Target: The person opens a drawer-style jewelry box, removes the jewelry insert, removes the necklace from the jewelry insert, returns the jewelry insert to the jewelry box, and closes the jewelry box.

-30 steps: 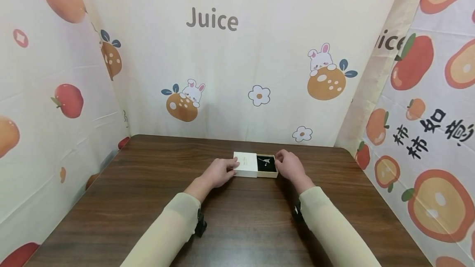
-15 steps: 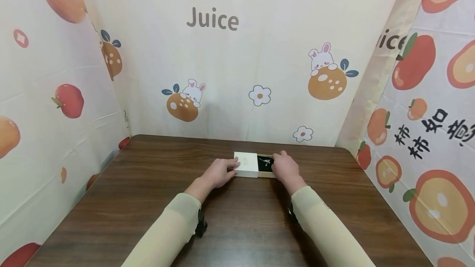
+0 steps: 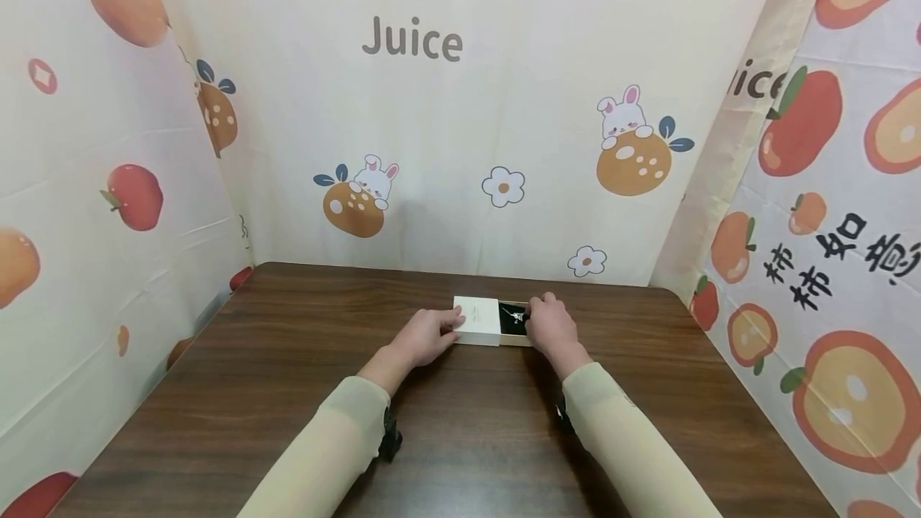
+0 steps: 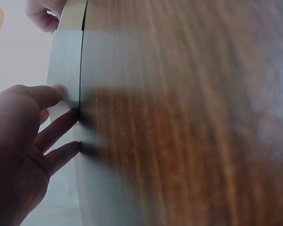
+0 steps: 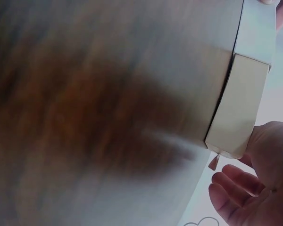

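A white slide-out jewellery box lies near the table's far edge, its sleeve (image 3: 476,319) at the left. From the sleeve's right end protrudes the beige tray (image 5: 238,108), lined in black, with a silver necklace (image 3: 516,316) on the lining. My left hand (image 3: 426,334) grips the sleeve's left end, thumb on the front side in the left wrist view. Over the tray's right end is my right hand (image 3: 552,328), its fingertips right at the necklace; I cannot tell whether they pinch it. A small ribbon tab (image 5: 214,162) hangs from the tray's end.
The brown wooden table (image 3: 460,430) extends on both sides of the box and in front of it. Behind stands a cream curtain (image 3: 432,118) printed with rabbits and fruit; more printed cloth (image 3: 827,262) hangs at the right.
My right hand has moved left from the tray's right edge to over its inside. The necklace's pendant has shifted slightly. My left hand stays on the sleeve.
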Motion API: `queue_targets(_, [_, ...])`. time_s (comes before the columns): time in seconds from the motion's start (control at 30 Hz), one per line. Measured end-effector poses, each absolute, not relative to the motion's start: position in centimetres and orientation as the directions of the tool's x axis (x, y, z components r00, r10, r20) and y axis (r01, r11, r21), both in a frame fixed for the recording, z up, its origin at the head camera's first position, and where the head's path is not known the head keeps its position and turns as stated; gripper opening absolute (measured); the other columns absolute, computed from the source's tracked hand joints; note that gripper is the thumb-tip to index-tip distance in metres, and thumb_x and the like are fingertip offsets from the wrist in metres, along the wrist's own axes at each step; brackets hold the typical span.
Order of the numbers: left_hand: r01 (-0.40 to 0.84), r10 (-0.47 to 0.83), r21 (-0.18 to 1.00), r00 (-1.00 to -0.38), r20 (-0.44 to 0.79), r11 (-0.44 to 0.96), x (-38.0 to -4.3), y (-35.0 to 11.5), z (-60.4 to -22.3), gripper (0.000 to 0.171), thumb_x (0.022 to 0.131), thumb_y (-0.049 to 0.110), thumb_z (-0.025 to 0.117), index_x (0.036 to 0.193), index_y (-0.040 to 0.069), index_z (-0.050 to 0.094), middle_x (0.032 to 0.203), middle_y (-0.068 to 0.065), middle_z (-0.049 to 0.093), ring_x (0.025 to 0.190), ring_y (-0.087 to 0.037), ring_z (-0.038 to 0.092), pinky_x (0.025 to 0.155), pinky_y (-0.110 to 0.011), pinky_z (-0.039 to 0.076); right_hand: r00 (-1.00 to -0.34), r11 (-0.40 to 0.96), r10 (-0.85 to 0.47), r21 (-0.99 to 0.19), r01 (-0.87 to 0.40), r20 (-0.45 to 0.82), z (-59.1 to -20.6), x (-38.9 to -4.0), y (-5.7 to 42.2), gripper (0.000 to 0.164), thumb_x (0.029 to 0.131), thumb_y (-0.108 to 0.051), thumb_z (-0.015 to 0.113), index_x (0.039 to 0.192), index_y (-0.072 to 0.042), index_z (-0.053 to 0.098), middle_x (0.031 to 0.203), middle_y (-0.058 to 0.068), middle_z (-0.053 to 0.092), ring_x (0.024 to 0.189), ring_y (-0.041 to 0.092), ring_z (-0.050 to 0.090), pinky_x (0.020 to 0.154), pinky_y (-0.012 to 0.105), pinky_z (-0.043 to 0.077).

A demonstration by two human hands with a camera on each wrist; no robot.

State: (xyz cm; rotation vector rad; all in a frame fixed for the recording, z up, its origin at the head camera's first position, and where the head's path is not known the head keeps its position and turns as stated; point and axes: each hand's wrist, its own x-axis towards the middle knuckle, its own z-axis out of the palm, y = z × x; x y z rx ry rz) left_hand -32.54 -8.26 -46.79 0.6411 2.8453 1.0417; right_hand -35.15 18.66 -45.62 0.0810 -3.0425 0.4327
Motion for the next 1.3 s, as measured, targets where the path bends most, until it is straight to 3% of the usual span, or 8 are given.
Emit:
queue_targets(0.37, [0.364, 0.391, 0.628, -0.915, 0.102, 0.688, -32.6, -8.3, -46.9, 0.044, 0.108, 0.014, 0.071, 0.152, 0.012, 0.067, 0.168, -0.006, 0.054, 0.146, -0.026, 0.063, 0.120, -0.047, 0.053, -0.984, 0.953, -0.048, -0.286, -0.096, 0.169, -44.9, -34.6, 18.5, 0.023, 0.103, -0.015, 0.070, 0.122, -0.003, 0.070, 0.133, 0.021, 0.064, 0.122, 0.038, 0.061, 0.097, 0.057, 0.061])
queue_targets(0.63, [0.365, 0.387, 0.624, -0.916, 0.107, 0.691, -32.6, -8.2, -46.9, 0.044, 0.109, 0.014, 0.070, 0.152, 0.012, 0.067, 0.168, -0.005, 0.054, 0.146, -0.025, 0.063, 0.119, -0.046, 0.053, -0.985, 0.926, -0.045, -0.364, -0.104, 0.166, -44.6, -34.7, 18.9, 0.026, 0.105, -0.015, 0.063, 0.128, -0.005, 0.067, 0.123, 0.018, 0.075, 0.108, 0.034, 0.068, 0.092, 0.055, 0.061])
queue_targets(0.9, [0.365, 0.386, 0.622, -0.916, 0.108, 0.693, -32.6, -8.2, -47.0, 0.043, 0.109, 0.014, 0.070, 0.152, 0.012, 0.067, 0.167, -0.005, 0.054, 0.146, -0.025, 0.063, 0.119, -0.047, 0.053, -0.998, 0.768, 0.030, -0.640, -0.016, 0.061, -44.1, -34.9, 19.6, 0.044, 0.106, -0.016, 0.062, 0.145, 0.005, 0.060, 0.133, 0.024, 0.072, 0.115, 0.036, 0.068, 0.102, 0.053, 0.060])
queue_targets(1.07, [0.374, 0.392, 0.619, -0.913, 0.114, 0.691, -32.6, -8.2, -47.0, 0.044, 0.108, 0.014, 0.071, 0.152, 0.012, 0.066, 0.167, -0.005, 0.054, 0.146, -0.025, 0.063, 0.119, -0.046, 0.053, -0.999, 0.755, 0.031, -0.655, 0.037, -0.021, -43.5, -34.6, 19.8, 0.044, 0.105, -0.018, 0.066, 0.140, 0.008, 0.066, 0.138, 0.028, 0.071, 0.121, 0.039, 0.069, 0.106, 0.054, 0.059])
queue_targets(1.3, [0.381, 0.397, 0.619, -0.910, 0.119, 0.687, -32.6, -8.2, -47.0, 0.044, 0.108, 0.014, 0.071, 0.151, 0.011, 0.067, 0.166, -0.006, 0.055, 0.146, -0.026, 0.062, 0.119, -0.047, 0.053, -0.998, 0.767, 0.025, -0.639, 0.058, -0.061, -43.0, -34.3, 20.0, 0.037, 0.104, -0.019, 0.068, 0.128, 0.008, 0.073, 0.130, 0.026, 0.074, 0.111, 0.034, 0.069, 0.100, 0.051, 0.060])
